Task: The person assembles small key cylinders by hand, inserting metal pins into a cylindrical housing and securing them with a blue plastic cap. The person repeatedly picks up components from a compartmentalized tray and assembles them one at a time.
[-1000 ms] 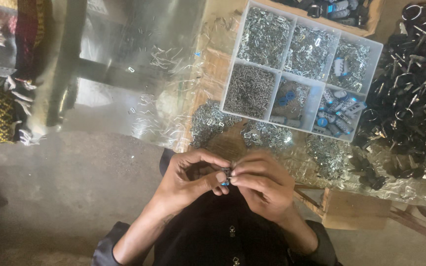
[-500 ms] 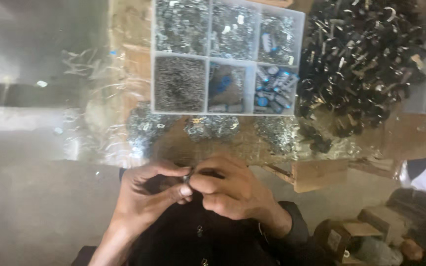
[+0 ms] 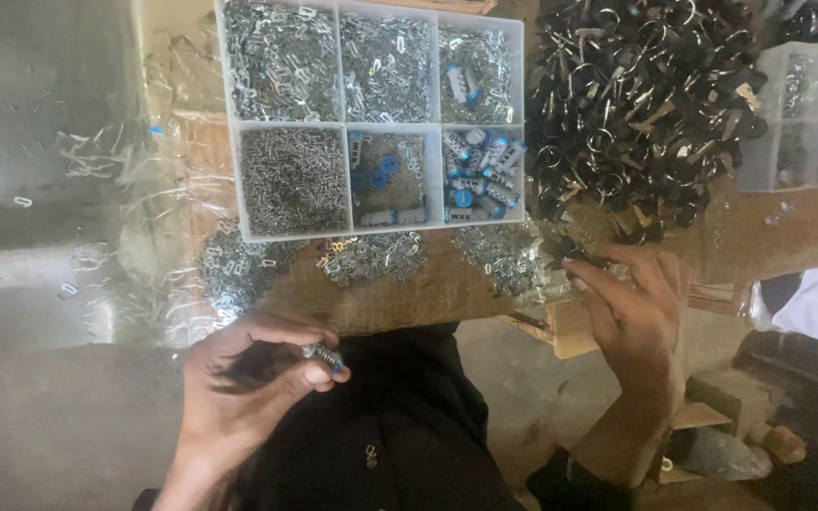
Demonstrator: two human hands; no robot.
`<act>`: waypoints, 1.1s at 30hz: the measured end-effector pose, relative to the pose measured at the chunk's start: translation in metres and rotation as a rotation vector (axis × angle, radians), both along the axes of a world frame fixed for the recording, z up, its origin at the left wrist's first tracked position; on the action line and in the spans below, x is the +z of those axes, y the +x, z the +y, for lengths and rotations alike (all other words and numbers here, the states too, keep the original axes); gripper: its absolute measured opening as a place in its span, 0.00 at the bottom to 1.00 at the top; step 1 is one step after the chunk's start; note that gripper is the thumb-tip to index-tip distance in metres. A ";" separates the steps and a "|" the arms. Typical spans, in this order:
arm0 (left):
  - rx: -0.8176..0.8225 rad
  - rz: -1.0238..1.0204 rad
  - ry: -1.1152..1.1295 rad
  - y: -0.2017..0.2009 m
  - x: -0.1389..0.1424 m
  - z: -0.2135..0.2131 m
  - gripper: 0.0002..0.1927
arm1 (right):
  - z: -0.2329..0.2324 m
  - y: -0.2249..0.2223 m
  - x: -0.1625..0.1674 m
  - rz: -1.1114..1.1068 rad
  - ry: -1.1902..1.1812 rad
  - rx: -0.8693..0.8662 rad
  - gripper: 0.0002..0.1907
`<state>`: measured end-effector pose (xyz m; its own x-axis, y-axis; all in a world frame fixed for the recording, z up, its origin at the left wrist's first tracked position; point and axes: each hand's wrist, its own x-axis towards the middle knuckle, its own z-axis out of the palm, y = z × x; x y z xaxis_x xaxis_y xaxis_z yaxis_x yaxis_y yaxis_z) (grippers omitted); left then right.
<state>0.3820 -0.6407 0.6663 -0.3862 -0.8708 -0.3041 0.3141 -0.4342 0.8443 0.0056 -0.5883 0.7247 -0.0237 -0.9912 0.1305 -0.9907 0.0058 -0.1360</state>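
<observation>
Left hand (image 3: 248, 378) at 7 o'clock is pinched shut on a small metal cylinder (image 3: 324, 358). Right hand (image 3: 631, 303) at 4 o'clock reaches into the black key-ring pile (image 3: 646, 104), fingers curled on a piece.

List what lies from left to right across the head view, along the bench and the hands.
Crumpled clear plastic sheet → left hand pinching a small cylinder with a blue end → white six-compartment parts box → right hand at the pile of black pieces with metal rings → second clear parts box.
</observation>
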 end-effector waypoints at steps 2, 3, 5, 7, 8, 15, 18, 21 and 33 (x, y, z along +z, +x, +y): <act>0.030 0.138 -0.033 -0.004 -0.002 0.000 0.12 | 0.001 -0.009 -0.014 0.001 -0.001 -0.015 0.11; 0.042 0.208 -0.050 -0.006 -0.003 0.001 0.11 | -0.002 -0.011 -0.023 -0.021 -0.011 -0.006 0.10; 0.014 0.216 -0.065 -0.006 -0.003 0.001 0.12 | -0.004 -0.015 -0.033 -0.091 -0.073 -0.011 0.07; 0.009 0.227 -0.109 -0.006 -0.002 0.001 0.12 | -0.008 -0.017 -0.039 -0.201 -0.176 -0.028 0.06; 0.009 0.235 -0.148 -0.007 -0.001 0.000 0.12 | -0.011 -0.015 -0.041 -0.434 -0.287 -0.032 0.05; 0.065 -0.212 -0.661 -0.020 0.017 0.001 0.15 | -0.015 0.080 -0.050 -1.117 -0.364 0.270 0.06; 0.090 -0.435 -0.902 -0.025 0.024 0.005 0.16 | -0.009 0.133 -0.040 -1.150 -0.090 0.351 0.16; 0.203 -0.487 -0.975 -0.028 0.029 0.010 0.16 | -0.013 0.160 -0.023 -1.045 -0.138 0.338 0.13; 0.027 -0.472 -1.255 0.000 0.045 0.000 0.15 | 0.004 0.158 0.007 -1.145 0.394 0.236 0.30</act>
